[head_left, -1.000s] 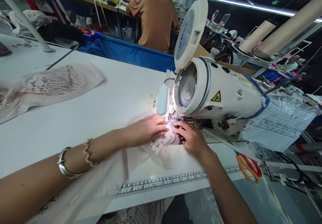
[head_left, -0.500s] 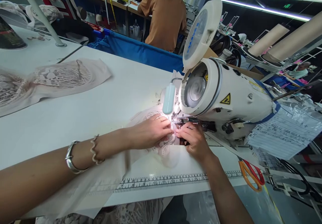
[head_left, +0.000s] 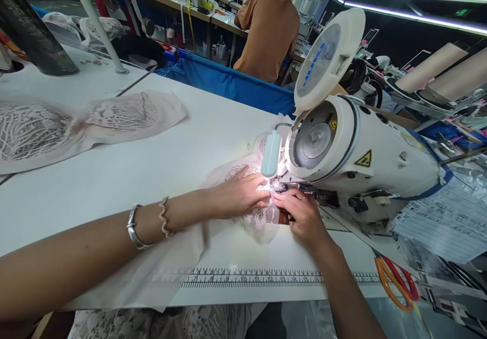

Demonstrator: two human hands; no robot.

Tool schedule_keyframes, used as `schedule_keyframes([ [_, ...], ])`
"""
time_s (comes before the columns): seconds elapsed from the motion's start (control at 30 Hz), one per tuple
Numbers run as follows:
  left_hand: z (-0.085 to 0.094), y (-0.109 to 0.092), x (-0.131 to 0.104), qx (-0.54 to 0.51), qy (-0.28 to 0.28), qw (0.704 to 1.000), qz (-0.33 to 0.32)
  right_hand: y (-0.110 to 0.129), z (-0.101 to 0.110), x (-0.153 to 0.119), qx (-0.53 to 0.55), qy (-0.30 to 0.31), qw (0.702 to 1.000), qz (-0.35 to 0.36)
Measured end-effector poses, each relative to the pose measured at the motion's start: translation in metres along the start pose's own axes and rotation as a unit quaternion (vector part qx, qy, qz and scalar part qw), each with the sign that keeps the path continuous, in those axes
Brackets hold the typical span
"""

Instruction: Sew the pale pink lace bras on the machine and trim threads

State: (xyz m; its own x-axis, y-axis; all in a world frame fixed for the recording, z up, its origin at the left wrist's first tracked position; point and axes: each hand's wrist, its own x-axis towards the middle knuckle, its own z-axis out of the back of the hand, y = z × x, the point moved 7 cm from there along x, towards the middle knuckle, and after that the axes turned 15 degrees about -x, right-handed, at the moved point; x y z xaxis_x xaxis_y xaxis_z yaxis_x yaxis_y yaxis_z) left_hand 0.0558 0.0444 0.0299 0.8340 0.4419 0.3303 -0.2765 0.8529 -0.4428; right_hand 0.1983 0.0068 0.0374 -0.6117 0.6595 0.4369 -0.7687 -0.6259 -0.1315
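Tabletop (head_left: 152,171), 2 hands (head_left: 241,195) (head_left: 304,217) at lace (head_left: 257,219), 2 wristbands (head_left: 132,227) (head_left: 163,217)

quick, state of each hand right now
Left hand: open, laid palm down on the lace fabric.
Right hand: partly curled at the fabric's edge; cannot tell whether it grips.

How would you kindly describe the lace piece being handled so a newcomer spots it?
At right stands the big white sewing machine. Below its pale aqua, capsule-shaped lamp lies the pale pink lace fabric. Unlike the pale lace piece farther left, it's under the left hand.
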Motion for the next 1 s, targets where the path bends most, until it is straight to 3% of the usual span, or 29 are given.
schedule_keyframes([
  [0.1,0.002,0.000,0.000,0.023,-0.016,1.000,-0.001,0.001,-0.001,0.001,-0.015,0.003,1.000,0.005],
  [0.3,0.006,-0.016,0.000,0.008,0.001,0.995,-0.095,0.007,0.012,0.004,0.008,-0.043,0.999,0.015],
  [0.5,0.007,-0.011,0.000,0.024,0.006,0.998,-0.064,0.007,0.012,0.005,0.012,-0.042,0.999,0.004],
  [0.73,0.010,-0.017,0.000,0.018,-0.018,0.996,-0.089,0.010,0.010,0.007,0.001,-0.039,0.999,0.007],
  [1.0,0.001,-0.007,0.002,0.060,-0.010,0.998,-0.029,0.011,0.010,0.008,-0.024,-0.034,0.999,-0.005],
])
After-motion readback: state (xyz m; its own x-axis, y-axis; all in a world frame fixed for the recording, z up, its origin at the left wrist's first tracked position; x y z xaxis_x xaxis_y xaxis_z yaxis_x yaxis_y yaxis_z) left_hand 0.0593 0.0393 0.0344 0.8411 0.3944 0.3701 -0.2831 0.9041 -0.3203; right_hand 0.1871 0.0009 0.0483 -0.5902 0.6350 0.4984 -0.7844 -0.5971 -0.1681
